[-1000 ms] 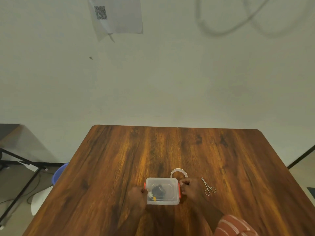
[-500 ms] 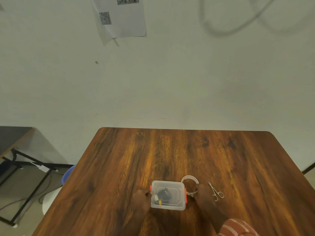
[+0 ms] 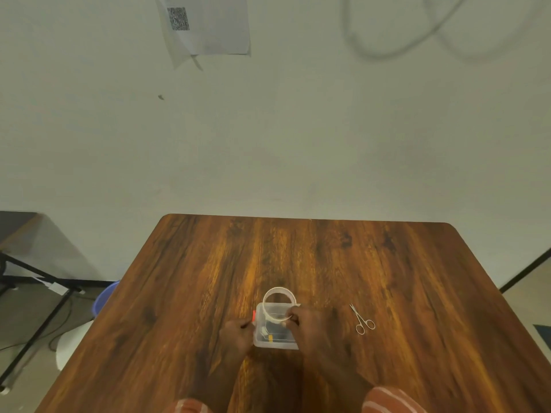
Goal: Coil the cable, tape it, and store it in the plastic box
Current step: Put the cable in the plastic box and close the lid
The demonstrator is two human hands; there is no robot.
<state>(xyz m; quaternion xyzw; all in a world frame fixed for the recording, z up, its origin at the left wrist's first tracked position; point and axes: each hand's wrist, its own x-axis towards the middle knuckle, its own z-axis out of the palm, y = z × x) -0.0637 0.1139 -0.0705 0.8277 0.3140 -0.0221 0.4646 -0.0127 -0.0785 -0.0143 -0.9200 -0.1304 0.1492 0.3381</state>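
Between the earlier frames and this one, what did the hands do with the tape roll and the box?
The right hand left the box's right latch, took hold of the tape roll and brought it over the plastic box. The left hand stayed at the box's left side; the scissors lay untouched on the table.

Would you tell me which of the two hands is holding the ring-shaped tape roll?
The right hand: it pinches the tape roll over the plastic box. The left hand only grips the box's left side.
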